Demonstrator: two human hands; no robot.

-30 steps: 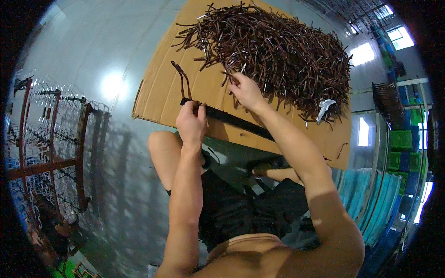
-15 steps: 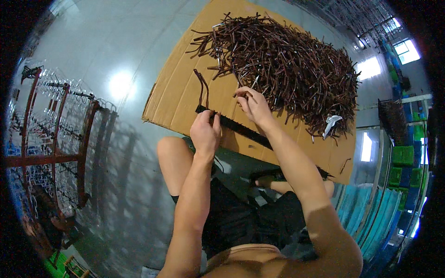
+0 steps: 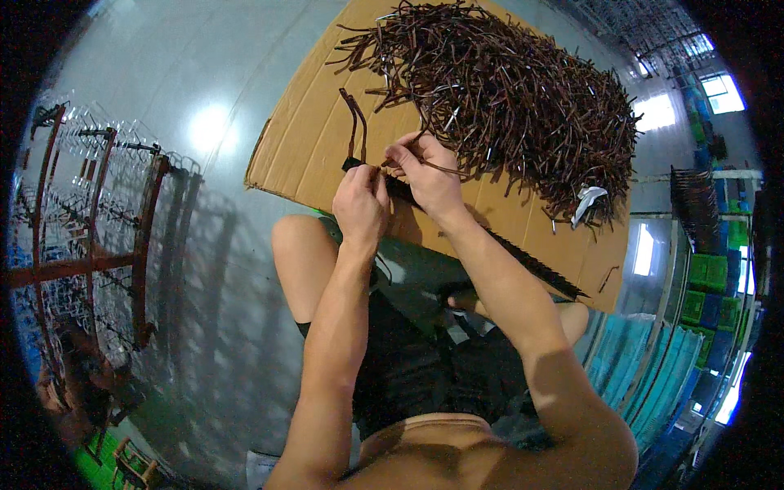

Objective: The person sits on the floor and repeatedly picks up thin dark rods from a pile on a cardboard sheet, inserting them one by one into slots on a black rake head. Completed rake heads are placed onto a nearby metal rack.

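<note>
My left hand (image 3: pixel 360 206) is closed at the left end of a long black toothed strip (image 3: pixel 532 263), pinching it. Two thin brown eyeglass temples (image 3: pixel 356 122) stick up from that end, away from me. Just right of it, my right hand (image 3: pixel 433 181) has its fingers closed on a single brown temple (image 3: pixel 447 170). Its near tip meets my left fingertips, and the exact contact is hidden by the fingers. My right forearm covers part of the strip. Beyond my hands lies a large heap of brown temples (image 3: pixel 523 106), some with silvery ends.
Everything rests on a cardboard sheet (image 3: pixel 286 155) in front of my knees. A white scrap (image 3: pixel 586 202) lies on the heap's right edge, and a loose temple (image 3: pixel 608 278) lies near the right corner. A rack (image 3: pixel 90 265) stands left; green crates (image 3: pixel 706 273) are stacked right.
My right hand has come away from the heap's edge, toward my left hand, with a temple in its fingers. My left hand keeps its hold at the strip's end.
</note>
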